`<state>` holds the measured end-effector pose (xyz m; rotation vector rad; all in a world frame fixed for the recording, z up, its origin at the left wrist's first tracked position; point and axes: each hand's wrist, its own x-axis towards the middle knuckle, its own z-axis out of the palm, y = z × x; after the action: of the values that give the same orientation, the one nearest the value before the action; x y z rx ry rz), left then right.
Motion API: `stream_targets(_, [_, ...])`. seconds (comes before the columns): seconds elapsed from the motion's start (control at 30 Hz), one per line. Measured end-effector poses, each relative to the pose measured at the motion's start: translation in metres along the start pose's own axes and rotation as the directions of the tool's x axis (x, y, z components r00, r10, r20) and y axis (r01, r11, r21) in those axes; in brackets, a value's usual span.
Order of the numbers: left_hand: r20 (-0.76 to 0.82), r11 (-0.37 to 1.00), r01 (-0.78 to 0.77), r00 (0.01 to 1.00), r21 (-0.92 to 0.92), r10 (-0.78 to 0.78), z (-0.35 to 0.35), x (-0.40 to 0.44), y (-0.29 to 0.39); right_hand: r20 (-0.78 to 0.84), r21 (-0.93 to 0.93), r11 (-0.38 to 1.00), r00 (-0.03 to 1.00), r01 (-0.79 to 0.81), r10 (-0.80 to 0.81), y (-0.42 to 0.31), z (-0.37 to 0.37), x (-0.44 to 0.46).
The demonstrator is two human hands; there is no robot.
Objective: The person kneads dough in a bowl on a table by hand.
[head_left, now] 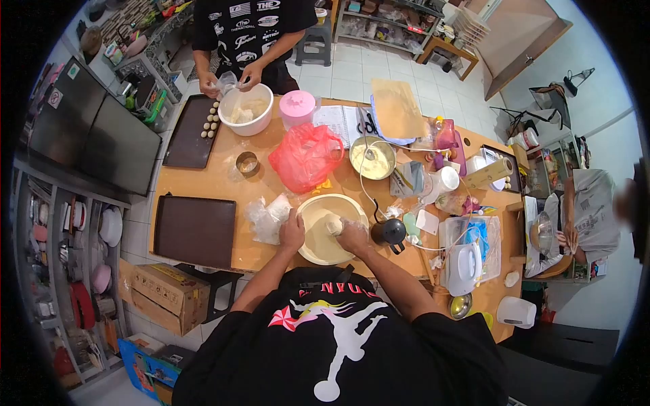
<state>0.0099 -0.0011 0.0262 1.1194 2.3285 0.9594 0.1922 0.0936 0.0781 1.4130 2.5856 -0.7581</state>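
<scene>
A wide cream-coloured bowl (315, 252) stands at the table's near edge, directly in front of me. My left hand (292, 231) is closed on its left rim. Inside the bowl, my right hand (353, 237) has its fingers wrapped against a pale lump of dough (333, 224). The fingertips of that hand are partly hidden by the lump. Just left of the bowl lies a clear plastic bag of white powder (269, 218), close to my left hand. A dark lidded pitcher (388, 233) stands right of my right hand.
Dark baking trays (195, 224) lie at left, the far one (186, 145) holding several dough balls. A red plastic bag (306, 161) and a metal bowl of yellowish mixture (374, 162) sit beyond my bowl. Across the table, a person works at a white bowl (247, 126); another person sits right.
</scene>
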Motion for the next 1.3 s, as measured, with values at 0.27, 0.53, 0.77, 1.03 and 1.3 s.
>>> stream_targets(0.27, [0.007,1.0,0.021,1.0,0.007,-0.021,0.003,0.001,-0.002,0.109,0.015,0.998,0.992,0.06,-0.061,0.001,-0.002,0.011])
stream_targets(0.53, [0.003,1.0,-0.011,1.0,-0.023,0.011,0.003,0.001,-0.005,-0.042,0.118,0.971,0.978,0.209,-0.205,0.008,-0.019,0.01])
stream_targets(0.77, [-0.005,0.999,-0.009,1.0,-0.032,0.009,0.004,0.001,-0.006,0.069,-0.136,0.988,0.996,0.067,-0.058,-0.033,-0.055,-0.012])
stream_targets(1.03, [0.051,0.998,0.06,0.997,0.004,-0.06,0.003,0.001,-0.004,0.045,-0.164,0.985,0.998,0.044,-0.037,-0.073,-0.033,-0.007])
stream_targets(1.3, [0.043,0.999,0.034,0.999,-0.023,-0.033,0.001,0.001,-0.001,-0.066,0.07,0.975,0.976,0.21,-0.206,-0.05,0.042,-0.004])
